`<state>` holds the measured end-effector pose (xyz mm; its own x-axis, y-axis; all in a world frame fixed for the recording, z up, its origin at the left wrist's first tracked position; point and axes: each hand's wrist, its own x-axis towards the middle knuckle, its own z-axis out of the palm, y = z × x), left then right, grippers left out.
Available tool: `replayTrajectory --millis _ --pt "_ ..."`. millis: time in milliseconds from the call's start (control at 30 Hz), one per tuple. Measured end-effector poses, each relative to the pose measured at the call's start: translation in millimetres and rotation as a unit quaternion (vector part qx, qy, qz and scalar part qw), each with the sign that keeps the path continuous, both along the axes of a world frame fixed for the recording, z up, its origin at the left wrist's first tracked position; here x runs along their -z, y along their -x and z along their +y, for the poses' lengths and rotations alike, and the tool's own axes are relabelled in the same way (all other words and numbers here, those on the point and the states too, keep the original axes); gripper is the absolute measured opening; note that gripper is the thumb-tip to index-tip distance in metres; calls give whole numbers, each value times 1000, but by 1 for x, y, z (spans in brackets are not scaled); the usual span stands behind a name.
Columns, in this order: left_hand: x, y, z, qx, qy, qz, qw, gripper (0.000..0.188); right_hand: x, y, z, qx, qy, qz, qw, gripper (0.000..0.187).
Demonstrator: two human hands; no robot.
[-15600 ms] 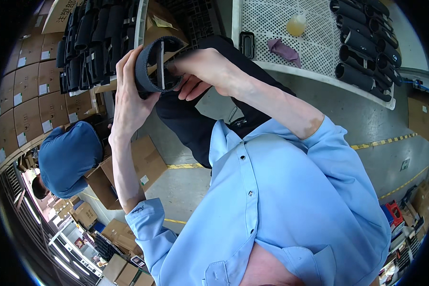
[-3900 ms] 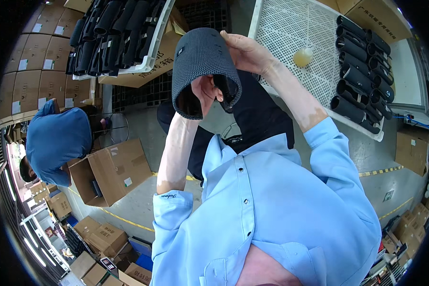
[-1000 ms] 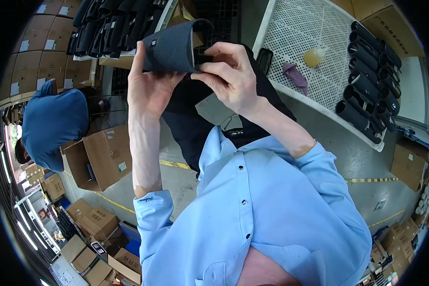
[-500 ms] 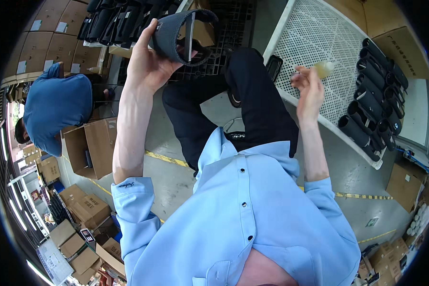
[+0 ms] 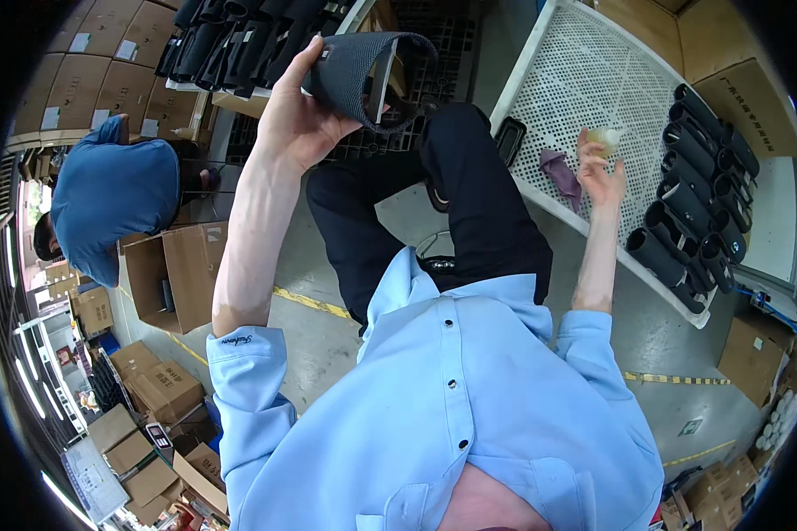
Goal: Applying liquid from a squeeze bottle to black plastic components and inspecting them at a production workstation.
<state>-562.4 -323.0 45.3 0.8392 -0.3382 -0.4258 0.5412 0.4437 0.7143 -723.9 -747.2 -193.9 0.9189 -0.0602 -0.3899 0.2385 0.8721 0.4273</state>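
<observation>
My left hand [image 5: 303, 126] is closed around a dark, textured curved sleeve [image 5: 350, 78], thumb on its outer side. The sleeve is held up at the upper middle, its open end and a pale flat edge facing right. My right hand [image 5: 600, 177] is at the upper right over a white perforated tray [image 5: 584, 53], its fingers apart. Just beyond those fingers is a small bottle of pale yellow liquid [image 5: 607, 140]; whether they touch it I cannot tell. A crumpled purple cloth [image 5: 560, 174] lies on the tray to the left of this hand.
Several dark sleeves [image 5: 673, 217] stand in rows along the tray's right side. A black dish-like piece [image 5: 509, 142] is at its left edge. More dark sleeves [image 5: 239, 44] fill a rack at upper left. A co-worker in blue [image 5: 115, 195] bends near an open carton [image 5: 190, 279].
My left hand and the sleeve have shifted slightly right. My right hand has moved right and its fingers have spread; the purple cloth now shows plainly on the tray.
</observation>
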Motion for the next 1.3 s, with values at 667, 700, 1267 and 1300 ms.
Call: replayTrajectory --millis 667,700,1267,1300 --pt "0 10 -4 12 -22 -2 1000 74 -179 18 152 122 726 -11 676 77" --pt "0 11 -2 7 -21 -6 1000 72 -200 16 169 160 752 -22 639 85" --pt "12 48 7 -12 42 -18 999 73 -170 16 237 304 818 -82 481 74" --pt "16 47 11 2 60 -17 998 72 -170 16 237 294 823 -85 479 77"
